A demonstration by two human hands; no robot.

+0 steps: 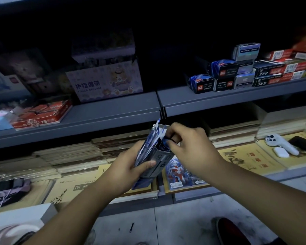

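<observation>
A tall blue and white cardboard box (pixel 148 152) printed with "0.5" stands upright in front of the shelves, its top end open. My left hand (pixel 131 165) grips the box around its lower half, thumb across the front. At the open top, my right hand (pixel 189 147) has curled fingers pinching something small and dark; what it is stays hidden by the fingers and the box flap.
A grey shelf (pixel 113 115) carries a finger-bandage box (pixel 102 84), red pencil boxes (pixel 42 115) and stacked pen boxes (pixel 237 75). Below lie notebook stacks (pixel 245 156), a white controller (pixel 281 144), an earbud case (pixel 281 152) and a phone (pixel 304 142). A shoe (pixel 233 230) is on the floor.
</observation>
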